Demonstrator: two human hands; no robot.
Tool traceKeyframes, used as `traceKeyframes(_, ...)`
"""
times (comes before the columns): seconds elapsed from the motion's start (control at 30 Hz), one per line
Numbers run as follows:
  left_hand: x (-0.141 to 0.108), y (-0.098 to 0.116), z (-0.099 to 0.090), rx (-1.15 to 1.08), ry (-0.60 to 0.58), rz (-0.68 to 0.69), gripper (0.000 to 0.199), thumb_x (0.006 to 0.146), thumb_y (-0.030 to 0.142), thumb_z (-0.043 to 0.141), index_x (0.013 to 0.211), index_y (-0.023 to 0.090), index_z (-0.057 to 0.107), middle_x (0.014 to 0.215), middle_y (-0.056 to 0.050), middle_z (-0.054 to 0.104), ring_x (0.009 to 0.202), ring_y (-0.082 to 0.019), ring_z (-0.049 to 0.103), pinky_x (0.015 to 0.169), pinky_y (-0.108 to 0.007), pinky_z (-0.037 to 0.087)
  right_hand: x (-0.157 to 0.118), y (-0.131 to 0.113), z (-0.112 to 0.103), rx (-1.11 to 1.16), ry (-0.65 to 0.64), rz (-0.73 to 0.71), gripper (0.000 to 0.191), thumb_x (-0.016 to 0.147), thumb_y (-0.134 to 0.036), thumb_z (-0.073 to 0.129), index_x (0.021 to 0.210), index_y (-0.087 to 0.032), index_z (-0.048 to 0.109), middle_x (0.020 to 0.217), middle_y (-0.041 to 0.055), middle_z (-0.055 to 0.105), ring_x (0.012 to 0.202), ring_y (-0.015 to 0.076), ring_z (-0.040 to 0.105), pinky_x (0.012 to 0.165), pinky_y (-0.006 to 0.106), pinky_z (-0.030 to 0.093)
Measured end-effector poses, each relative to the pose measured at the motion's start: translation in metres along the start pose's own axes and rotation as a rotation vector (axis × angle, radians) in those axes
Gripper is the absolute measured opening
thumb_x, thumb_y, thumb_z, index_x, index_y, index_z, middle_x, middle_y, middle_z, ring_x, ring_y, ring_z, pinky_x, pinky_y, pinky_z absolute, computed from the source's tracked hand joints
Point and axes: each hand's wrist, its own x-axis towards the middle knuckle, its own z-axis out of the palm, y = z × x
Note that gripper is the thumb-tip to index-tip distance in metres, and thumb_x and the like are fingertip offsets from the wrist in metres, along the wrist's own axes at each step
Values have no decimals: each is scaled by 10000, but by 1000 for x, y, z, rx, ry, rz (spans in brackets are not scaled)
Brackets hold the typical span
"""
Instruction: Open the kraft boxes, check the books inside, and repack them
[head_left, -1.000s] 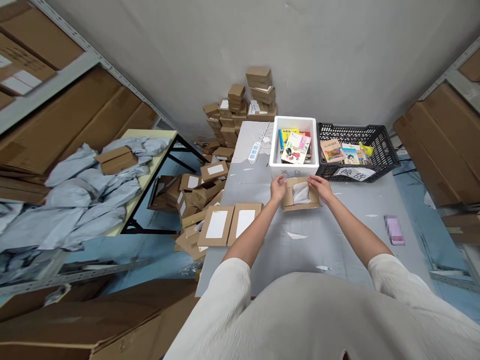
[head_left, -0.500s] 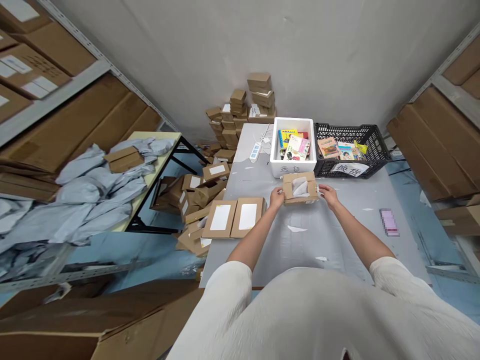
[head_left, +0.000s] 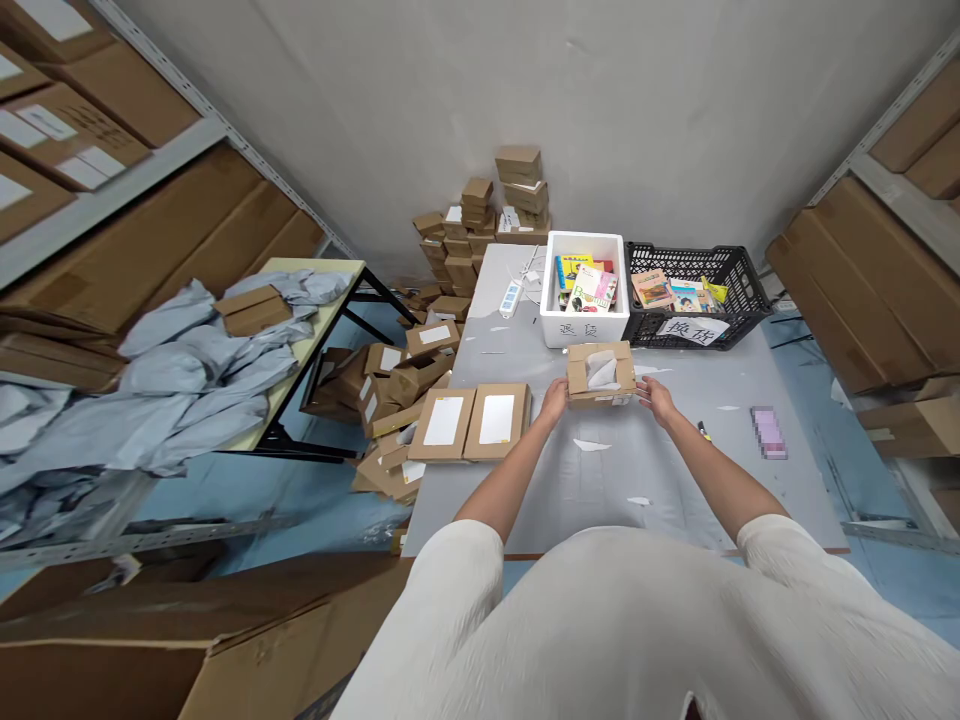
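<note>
Centrally, an open cardboard box, white paper showing inside, is sitting between two bare hands above a grey table. It is lying at two o'clock from the left hand, whose fingers are meeting its side; how firmly, I cannot tell. From the right hand, loosely spread, it is lying at ten o'clock, contact unclear. Beyond the box, a white foam bin is standing at twelve, a black plastic crate at two, both holding books.
</note>
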Motion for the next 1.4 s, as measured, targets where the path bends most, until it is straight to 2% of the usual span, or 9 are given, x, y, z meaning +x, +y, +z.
traceKeyframes(0.1, -15, -2, -2, -48, -25, -135, 230, 824, 239, 695, 1047, 219, 744, 1189, -130, 808, 1088, -269, 763, 931, -434, 609, -11, 6, -10, -16, -10, 4, 489, 832, -370, 606, 1278, -222, 741, 1311, 148, 800, 1129, 266, 781, 956, 392, 602)
traceKeyframes(0.27, -41, -16, -9, -87, -84, -67, 487, 664, 92, 801, 1138, 195, 754, 1400, -155, 744, 1194, -282, 741, 1018, -448, 594, -33, 25, -26, -43, -54, -36, 492, 680, -188, 731, 1170, -220, 762, 1346, 144, 776, 1127, 263, 766, 916, 359, 596)
traceKeyframes(0.37, -53, -27, -12, -59, -95, -62, 450, 683, 176, 893, 1112, 180, 757, 1311, -156, 767, 1103, -268, 759, 1045, -458, 582, -49, 37, -33, -76, -71, -37, 492, 630, -157, 797, 1118, -214, 780, 1259, 120, 806, 1097, 265, 750, 926, 372, 591)
traceKeyframes(0.5, -67, -43, -12, 77, -13, -38, 344, 767, 364, 921, 997, 191, 732, 1079, -106, 782, 1049, -257, 745, 1046, -439, 566, -69, 54, -36, -97, -83, -15, 398, 670, -301, 866, 1052, -225, 786, 1073, 51, 825, 1023, 235, 738, 939, 382, 587)
traceKeyframes(0.6, -75, -54, -10, 219, 54, -35, 319, 797, 341, 893, 1026, 215, 709, 902, -35, 738, 980, -236, 734, 1017, -397, 559, -79, 66, -33, -98, -11, -18, 327, 690, -380, 889, 937, -217, 750, 940, 41, 792, 928, 221, 727, 888, 372, 596)
traceKeyframes(0.73, -85, -63, -8, 354, 59, -62, 365, 806, 260, 835, 1154, 212, 734, 861, -19, 716, 942, -241, 735, 967, -363, 554, -87, 81, -27, -106, 104, -49, 306, 664, -325, 887, 868, -215, 686, 921, 24, 757, 819, 181, 683, 810, 351, 608)
traceKeyframes(0.93, -101, -61, -5, 407, 45, 58, 386, 839, 272, 791, 1215, 185, 799, 953, -70, 748, 1018, -270, 723, 1025, -383, 550, -95, 90, -33, -81, 107, -96, 339, 632, -302, 867, 888, -217, 663, 993, 33, 746, 828, 176, 680, 770, 344, 616)
traceKeyframes(1.17, -124, -46, 2, 258, 104, 153, 476, 884, 206, 739, 1357, 177, 776, 1186, -122, 667, 1054, -259, 702, 1141, -404, 506, -99, 73, -43, -63, 57, -241, 433, 608, -387, 861, 957, -215, 672, 1018, 72, 758, 857, 218, 687, 818, 401, 605)
traceKeyframes(1.4, -158, -25, -20, 231, 285, 317, 481, 988, 254, 667, 1465, 213, 702, 1259, -103, 662, 1050, -215, 690, 1116, -376, 532, -104, 56, -16, -69, -63, -467, 425, 697, -502, 793, 989, -233, 640, 1055, 93, 765, 924, 249, 706, 895, 455, 602)
